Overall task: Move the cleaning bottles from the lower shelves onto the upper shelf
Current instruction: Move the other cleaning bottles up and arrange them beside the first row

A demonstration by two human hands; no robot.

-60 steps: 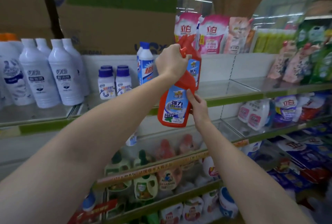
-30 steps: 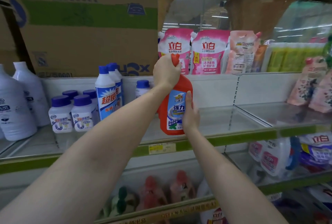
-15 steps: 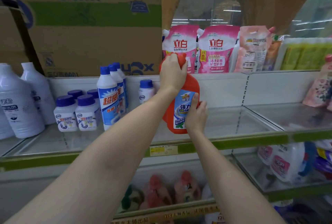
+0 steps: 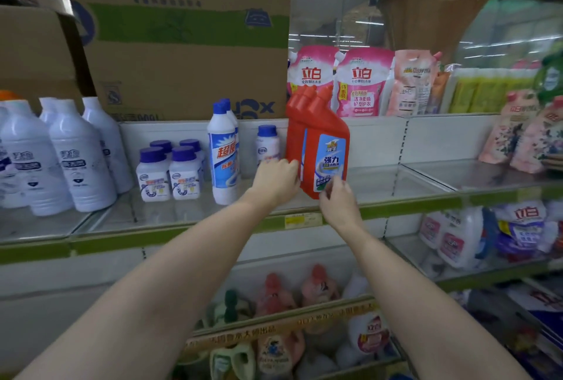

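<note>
We have the red plastic toilet-cleaner bottle with the angled neck and blue label [image 4: 327,151] standing on the upper glass shelf with the green front strip [image 4: 426,201], close behind its front edge and tight against a second red bottle of the same kind [image 4: 294,136]. Our left hand [image 4: 278,180] rests at the base of that pair with fingers loosely bent, touching but not wrapped round. Our right hand [image 4: 336,197] has its fingertips at the label's lower corner; we cannot tell whether they pinch it.

We judge the bottle rigid, smooth-sided and, if full, fairly heavy low down, with a tall narrow shape that tips easily. The waist below the neck looks the surest hold, with a steadying hand at the base.

To the right the shelf lies open up to the glass divider [image 4: 423,175]. To the left, the tall white bottle with the blue cap [image 4: 222,151] stands near.
</note>
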